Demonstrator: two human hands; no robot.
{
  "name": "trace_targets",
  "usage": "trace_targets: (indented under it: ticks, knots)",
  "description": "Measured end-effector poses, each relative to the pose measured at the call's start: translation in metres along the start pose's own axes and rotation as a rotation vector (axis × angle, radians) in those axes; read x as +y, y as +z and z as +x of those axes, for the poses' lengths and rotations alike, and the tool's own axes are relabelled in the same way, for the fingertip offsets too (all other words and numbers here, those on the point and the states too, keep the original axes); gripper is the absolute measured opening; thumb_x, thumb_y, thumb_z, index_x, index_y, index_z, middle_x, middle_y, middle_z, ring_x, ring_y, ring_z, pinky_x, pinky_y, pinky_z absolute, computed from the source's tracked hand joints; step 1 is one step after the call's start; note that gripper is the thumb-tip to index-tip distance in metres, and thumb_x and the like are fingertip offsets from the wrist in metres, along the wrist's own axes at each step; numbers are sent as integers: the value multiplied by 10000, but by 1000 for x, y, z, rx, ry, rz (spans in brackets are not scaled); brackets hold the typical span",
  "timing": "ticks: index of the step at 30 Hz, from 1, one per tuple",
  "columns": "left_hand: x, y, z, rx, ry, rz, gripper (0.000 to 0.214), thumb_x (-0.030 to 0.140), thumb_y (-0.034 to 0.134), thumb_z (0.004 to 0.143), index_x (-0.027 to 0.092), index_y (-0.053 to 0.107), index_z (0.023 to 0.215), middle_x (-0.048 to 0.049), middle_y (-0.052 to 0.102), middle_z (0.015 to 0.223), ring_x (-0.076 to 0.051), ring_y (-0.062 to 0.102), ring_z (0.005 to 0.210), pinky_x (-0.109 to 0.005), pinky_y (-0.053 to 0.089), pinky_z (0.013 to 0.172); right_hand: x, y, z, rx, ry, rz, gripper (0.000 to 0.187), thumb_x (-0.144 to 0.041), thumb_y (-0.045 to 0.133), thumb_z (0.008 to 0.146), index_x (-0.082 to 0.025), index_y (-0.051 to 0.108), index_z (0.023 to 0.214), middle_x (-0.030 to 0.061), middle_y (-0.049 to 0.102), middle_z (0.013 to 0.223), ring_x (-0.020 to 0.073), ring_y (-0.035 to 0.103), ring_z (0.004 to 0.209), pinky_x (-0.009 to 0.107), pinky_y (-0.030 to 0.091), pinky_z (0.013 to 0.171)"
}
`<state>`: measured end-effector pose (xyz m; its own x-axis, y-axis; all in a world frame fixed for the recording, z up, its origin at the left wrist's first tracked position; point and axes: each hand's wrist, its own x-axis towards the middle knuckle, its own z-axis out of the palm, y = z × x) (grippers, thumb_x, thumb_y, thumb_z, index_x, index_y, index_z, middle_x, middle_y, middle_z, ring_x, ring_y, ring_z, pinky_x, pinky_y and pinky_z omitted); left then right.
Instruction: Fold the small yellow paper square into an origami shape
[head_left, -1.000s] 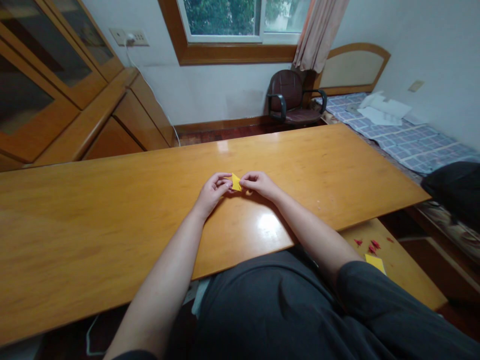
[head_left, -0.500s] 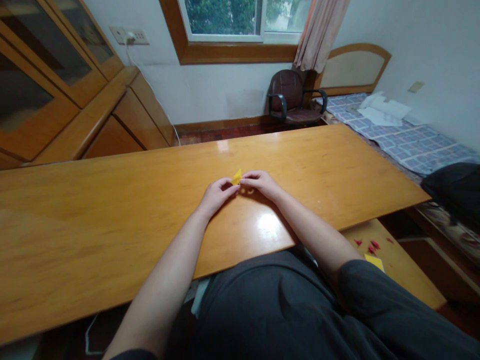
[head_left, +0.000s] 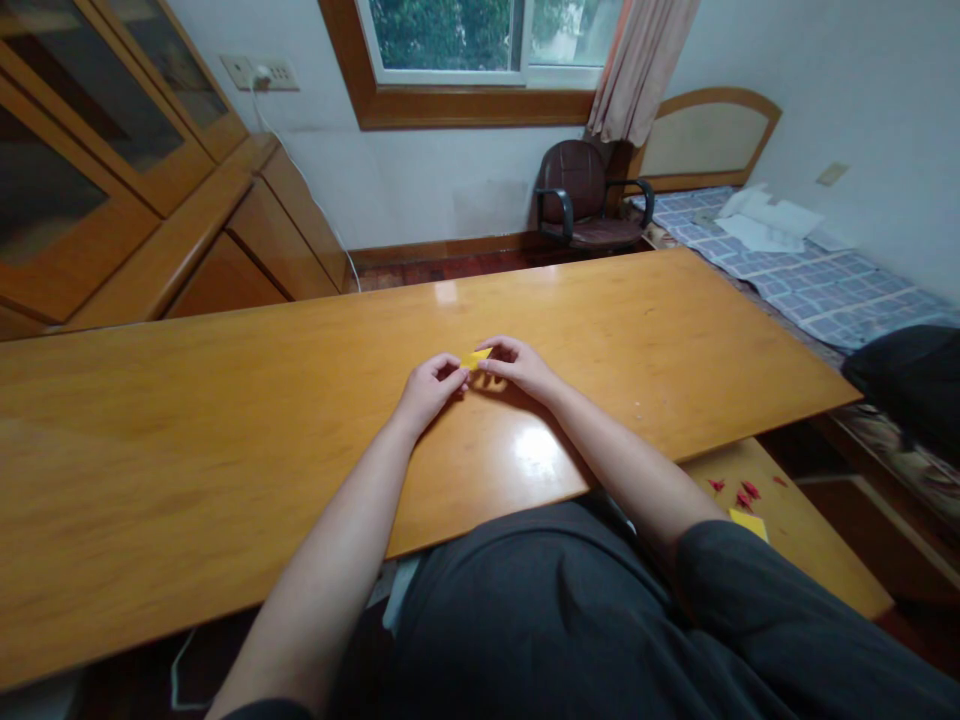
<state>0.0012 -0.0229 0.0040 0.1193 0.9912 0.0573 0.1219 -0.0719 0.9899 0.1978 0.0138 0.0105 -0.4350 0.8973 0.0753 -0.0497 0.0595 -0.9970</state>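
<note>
Over the long, glossy, yellow-brown wooden surface (head_left: 225, 430), the head view showed a small, folded, bright yellow paper piece (head_left: 473, 358) spanning the gap between the hands: the left hand (head_left: 432, 388) pinched its left end in curled fingers, and the right hand (head_left: 519, 367) grasped its right side.

We identify a home bedroom: bed (head_left: 806, 290) at right, curtain (head_left: 643, 65) at far window (head_left: 450, 35), glass-doored cabinet (head_left: 176, 225) at left.
</note>
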Motion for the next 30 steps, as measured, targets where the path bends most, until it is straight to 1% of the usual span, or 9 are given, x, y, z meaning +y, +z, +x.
trace_targets:
  ticks: [2,4,6,8,11,16,21,25,30]
  knots:
    - [-1,0,1,-21,4,63,270,418,735,740,175,616,752,3,645,624,-123,594,568,-242,491,592,2,0,1,-4,7,2,471,-441,809,690,-174,651,1044,-9,681,736,108,607,622,214,458,568]
    - [0,0,1,-22,10,87,249,400,728,744,175,622,752,3,644,619,-124,594,570,-239,486,591,4,0,0,-32,38,-22,432,-445,803,699,-163,658,992,-4,683,725,111,612,623,216,463,577]
    - [1,1,0,-2,7,54,253,404,727,746,172,629,769,1,650,635,-123,596,574,-242,494,594,5,0,-1,-39,54,-50,388,-457,799,703,-151,662,898,0,682,734,104,602,623,215,462,586]
    - [4,1,-1,33,-7,-5,278,421,737,739,167,637,794,-4,658,650,-124,599,573,-249,505,591,4,0,-2,-40,59,-86,381,-476,787,713,-146,667,861,2,679,744,103,590,631,211,454,582]
    - [7,2,-2,68,-23,-72,314,435,757,719,159,645,819,-13,673,670,-129,610,581,-255,516,582,3,-1,-3,-71,56,-120,391,-506,762,737,-145,680,862,12,682,757,112,586,654,211,451,579]
    - [10,0,-3,76,-11,-95,292,419,746,736,151,647,800,-21,675,667,-130,614,603,-244,509,572,4,0,-3,-140,28,-167,382,-510,727,780,-137,692,854,30,699,788,118,588,684,219,437,610]
    - [7,-1,-2,32,-4,-79,265,396,744,735,155,635,746,-8,645,638,-117,573,564,-240,486,552,6,1,-3,-44,-5,-179,375,-486,749,749,-145,691,893,14,692,767,116,579,664,224,421,609]
    - [6,0,-1,29,-18,-67,273,408,739,738,158,632,755,-8,647,644,-121,572,570,-247,479,568,5,2,-3,17,18,-140,360,-455,787,696,-148,675,847,-10,658,714,102,556,621,218,420,583]
    - [4,3,1,42,-5,-68,286,428,731,748,163,649,820,2,659,689,-122,593,627,-241,471,633,4,9,-2,36,69,7,404,-487,805,663,-165,627,828,-22,645,698,94,557,576,209,427,535]
